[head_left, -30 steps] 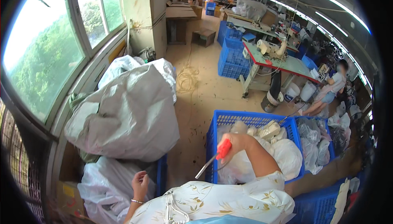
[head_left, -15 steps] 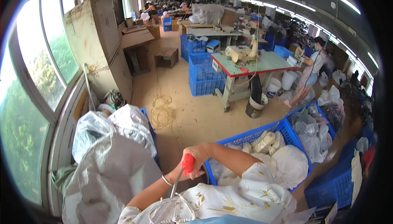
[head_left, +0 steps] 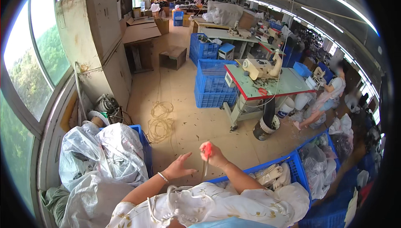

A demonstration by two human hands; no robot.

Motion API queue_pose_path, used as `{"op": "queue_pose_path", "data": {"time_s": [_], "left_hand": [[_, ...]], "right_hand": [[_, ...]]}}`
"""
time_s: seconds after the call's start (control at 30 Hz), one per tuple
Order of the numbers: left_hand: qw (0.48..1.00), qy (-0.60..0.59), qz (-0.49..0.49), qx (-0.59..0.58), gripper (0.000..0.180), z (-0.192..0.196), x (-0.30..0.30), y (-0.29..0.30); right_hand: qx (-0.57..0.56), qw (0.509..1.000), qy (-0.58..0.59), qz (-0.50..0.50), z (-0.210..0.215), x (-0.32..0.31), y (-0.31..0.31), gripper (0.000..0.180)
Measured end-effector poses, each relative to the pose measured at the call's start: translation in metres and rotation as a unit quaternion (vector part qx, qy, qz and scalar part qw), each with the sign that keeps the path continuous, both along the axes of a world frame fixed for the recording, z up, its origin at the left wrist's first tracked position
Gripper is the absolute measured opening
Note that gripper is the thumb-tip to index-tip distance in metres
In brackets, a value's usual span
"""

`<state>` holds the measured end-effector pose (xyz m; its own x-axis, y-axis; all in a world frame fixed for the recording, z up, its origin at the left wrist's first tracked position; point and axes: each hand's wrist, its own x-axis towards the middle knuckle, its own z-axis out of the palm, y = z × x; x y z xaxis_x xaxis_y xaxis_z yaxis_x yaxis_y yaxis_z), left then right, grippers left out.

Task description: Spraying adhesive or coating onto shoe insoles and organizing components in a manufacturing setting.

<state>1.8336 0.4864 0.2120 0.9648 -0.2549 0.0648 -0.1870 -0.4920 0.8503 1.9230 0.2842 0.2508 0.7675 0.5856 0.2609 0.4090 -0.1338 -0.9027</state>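
Clasping a red-handled, seemingly metal-shafted tool (head_left: 208,149) in right grip (head_left: 214,156), left hand (head_left: 178,168) splayed, floor (head_left: 192,125) between blue crate rims (head_left: 297,165).

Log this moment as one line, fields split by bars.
right hand: closed on red-handled tool | left hand: open, nothing visible in it | left side: plastic bags in blue crate | ahead: machine on green-topped table

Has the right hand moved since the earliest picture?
Yes, outward: the right hand, earlier overlapping the blue crate in view, now shows past its far rim, against the floor.
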Motion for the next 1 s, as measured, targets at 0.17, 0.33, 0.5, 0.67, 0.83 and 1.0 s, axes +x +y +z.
{"op": "queue_pose_path", "data": {"time_s": [0.17, 0.33, 0.5, 0.67, 0.83, 1.0], "left_hand": [[0.979, 0.086, 0.168, -0.079, 0.054, -0.038, 0.019, 0.071], [0.915, 0.202, 0.342, -0.070, 0.047, -0.099, 0.011, 0.147], [0.933, 0.185, 0.306, -0.043, 0.043, -0.137, 0.095, 0.211], [0.915, 0.249, 0.261, -0.180, 0.040, -0.130, 0.203, 0.246], [0.919, 0.260, 0.192, -0.227, 0.033, -0.135, 0.283, 0.263], [0.883, 0.292, 0.363, -0.059, 0.034, -0.200, 0.367, 0.299]], "right_hand": [[0.159, 0.986, 0.017, -0.035, 0.010, 0.109, -0.025, 0.029], [0.051, 0.989, -0.069, -0.122, -0.005, 0.206, 0.002, 0.031], [-0.119, 0.944, -0.307, 0.014, -0.024, 0.274, 0.156, 0.030], [-0.237, 0.907, -0.320, 0.141, -0.062, 0.345, 0.224, 0.029], [-0.360, 0.901, -0.238, 0.035, -0.045, 0.450, 0.190, 0.036], [-0.389, 0.905, -0.173, 0.019, -0.042, 0.536, 0.156, 0.039]]}}
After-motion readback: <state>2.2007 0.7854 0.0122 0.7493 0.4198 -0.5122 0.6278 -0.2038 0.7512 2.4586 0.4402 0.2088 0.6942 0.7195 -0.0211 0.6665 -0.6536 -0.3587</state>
